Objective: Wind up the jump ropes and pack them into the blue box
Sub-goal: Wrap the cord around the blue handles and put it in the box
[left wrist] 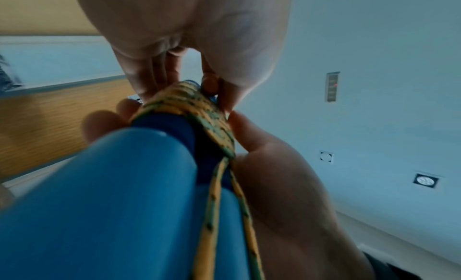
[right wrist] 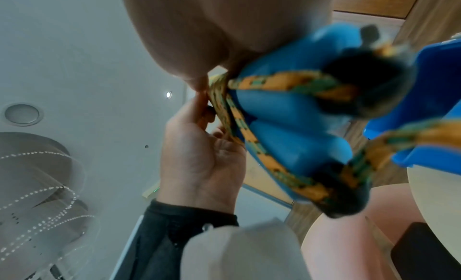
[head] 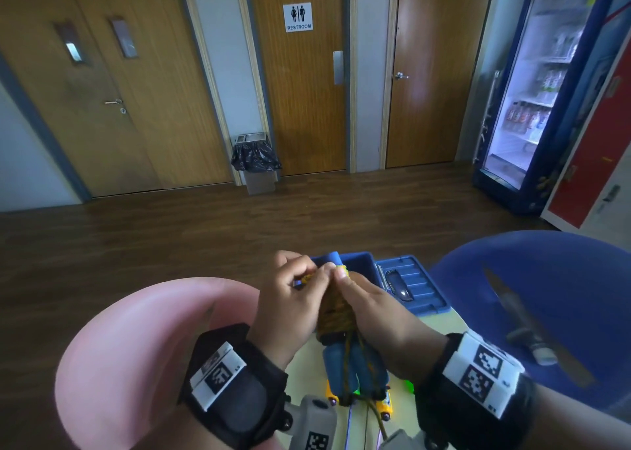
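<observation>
Head view: L hand [head: 290,299] & R hand [head: 379,309] meet knuckles-up over the table edge, both pinching the top of the yellow-green braided jump rope [head: 336,308], wound round 2 blue foam handles [head: 355,364] held side by side.
Box: 1 open blue plastic box [head: 362,267] just beyond the fingertips, lid [head: 413,287] flat beside it.
Chairs: 1 pink plastic chair [head: 136,347] left, 1 blue plastic chair [head: 546,296] right.
L wrist view: L thumb & fingers curled round the handles [left wrist: 112,195]; R fingertips [left wrist: 154,83] nip the coil [left wrist: 197,106].
R wrist view: L fingers [right wrist: 199,110] pinch rope [right wrist: 224,110] at the handles' [right wrist: 286,126] far end; 2 black end caps, blurred.
</observation>
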Available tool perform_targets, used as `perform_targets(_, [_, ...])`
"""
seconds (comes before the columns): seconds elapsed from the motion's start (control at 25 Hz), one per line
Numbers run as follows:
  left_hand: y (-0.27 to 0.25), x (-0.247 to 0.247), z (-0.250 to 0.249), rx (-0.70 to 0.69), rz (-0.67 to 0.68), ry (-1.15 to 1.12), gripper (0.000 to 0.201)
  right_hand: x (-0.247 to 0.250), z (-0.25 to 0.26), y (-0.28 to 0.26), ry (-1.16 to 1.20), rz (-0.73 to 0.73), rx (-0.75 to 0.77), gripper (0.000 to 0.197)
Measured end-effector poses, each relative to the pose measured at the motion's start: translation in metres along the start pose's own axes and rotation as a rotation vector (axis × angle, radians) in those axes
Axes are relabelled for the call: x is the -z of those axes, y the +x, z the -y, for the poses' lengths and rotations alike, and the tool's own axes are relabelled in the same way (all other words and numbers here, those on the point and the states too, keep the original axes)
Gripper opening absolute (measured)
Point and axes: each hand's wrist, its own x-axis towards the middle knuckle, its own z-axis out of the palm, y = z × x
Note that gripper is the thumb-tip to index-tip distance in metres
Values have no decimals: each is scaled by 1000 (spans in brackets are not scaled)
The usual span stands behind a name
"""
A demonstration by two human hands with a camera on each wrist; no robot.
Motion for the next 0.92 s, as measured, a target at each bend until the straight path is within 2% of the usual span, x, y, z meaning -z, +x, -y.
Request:
perform_targets(0.12, [-3, -1, -8, -109, 1, 99, 26, -2, 3, -1, 59, -30, 27, 58])
perform_targets(0.2, [-3, 1, -7, -104, 50, 68, 23, -2, 7, -2, 68, -42, 34, 57])
perform_targets(0.36, [2, 6, -3, -27, 133, 17, 30, -3, 9, -2, 41, -66, 5, 47])
perform_targets(0.52, [6, 11, 1, -133, 94, 183, 31, -4, 12, -3, 3, -45, -21, 47])
perform_targets(0.64, [7, 12, 4, -173, 62, 220, 34, -4, 18, -5, -27, -35, -34, 45])
perform_targets(0.68, [7, 12, 5, -151, 63, 204, 35, -4, 18, -5, -30, -35, -38, 44])
perform_targets(0.76, [7, 11, 6, -8, 84, 86, 33, -3, 18, -5, -18, -36, -53, 44])
perform_targets(0.84, [5, 9, 5, 147, 94, -112, 19, -2, 18, -6, -10, -17, -77, 45])
perform_targets(0.92, [3, 9, 3, 174, 99, -207, 10, -1, 18, -5, -1, -2, -97, 47])
